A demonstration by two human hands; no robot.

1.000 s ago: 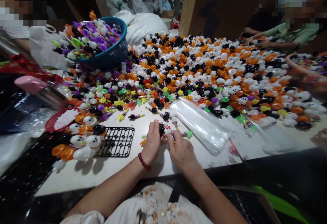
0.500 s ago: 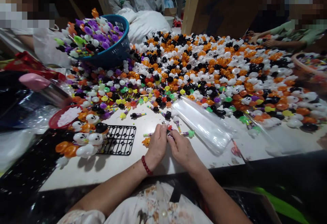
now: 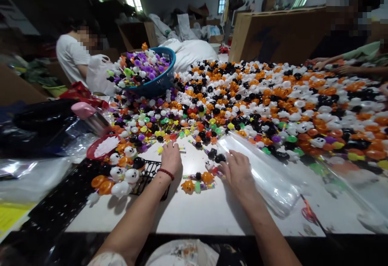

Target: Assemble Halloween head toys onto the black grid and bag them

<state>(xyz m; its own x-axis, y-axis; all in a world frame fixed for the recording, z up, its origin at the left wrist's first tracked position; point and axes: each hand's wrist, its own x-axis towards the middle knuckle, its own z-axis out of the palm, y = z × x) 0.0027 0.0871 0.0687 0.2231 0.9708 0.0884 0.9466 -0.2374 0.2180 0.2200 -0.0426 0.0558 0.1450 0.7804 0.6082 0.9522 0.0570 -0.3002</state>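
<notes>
My left hand [image 3: 171, 157], with a red bead bracelet at the wrist, reaches down to the table. Its fingers close over a small toy tube [image 3: 182, 150] whose end sticks out at the right; the rest is hidden. A yellow-topped toy [image 3: 160, 150] lies beside it. My right hand [image 3: 239, 171] rests low with thumb and fingers apart, the thumb against a ghost-headed toy [image 3: 209, 165]. By its fingertips is a black-topped toy [image 3: 220, 158]. Between the hands lie toy tubes with orange pumpkin tops [image 3: 188, 186] and a green piece [image 3: 198, 187].
Loose toys [image 3: 242, 92] heap across the back. A blue basket [image 3: 169, 72] of toys stands behind. At left are a black grid rack [image 3: 151, 168] with ghost and pumpkin toys, a red bowl [image 3: 91, 149] and a pink-capped bottle [image 3: 83, 111]. Clear plastic bags [image 3: 263, 173] lie right. Co-workers sit nearby.
My hands, together before, have separated: the left went forward and left to the small toys, the right moved right. A ghost toy and pumpkin toys between them now show. The view has tilted up.
</notes>
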